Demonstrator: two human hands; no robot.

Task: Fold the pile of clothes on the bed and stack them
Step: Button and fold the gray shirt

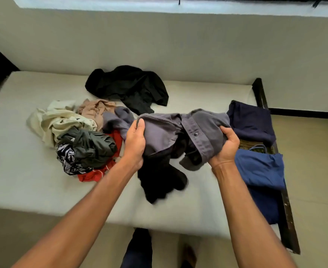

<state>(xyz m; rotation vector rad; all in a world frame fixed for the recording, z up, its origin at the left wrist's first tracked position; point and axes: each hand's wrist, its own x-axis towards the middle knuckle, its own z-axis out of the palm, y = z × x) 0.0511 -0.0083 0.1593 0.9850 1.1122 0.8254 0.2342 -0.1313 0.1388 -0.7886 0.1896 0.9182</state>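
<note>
A grey button shirt (171, 130) is lifted above the bed (23, 180). My left hand (135, 144) grips its left part and my right hand (226, 146) grips its right part near the button placket. A black garment (159, 180) hangs below the shirt between my hands; which hand holds it is hidden. To the left lies a crumpled pile: a cream piece (56, 120), a tan piece (95, 109), a dark green piece (91, 146), a black-and-white patterned piece (68, 159) and a red piece (93, 174). Another black garment (128, 86) lies at the back.
Folded dark navy clothes (250, 122) and a blue garment (260, 169) lie at the bed's right end beside the dark wooden frame (287, 219). A beige wall runs behind the bed. My leg and foot show on the floor below the bed's front edge.
</note>
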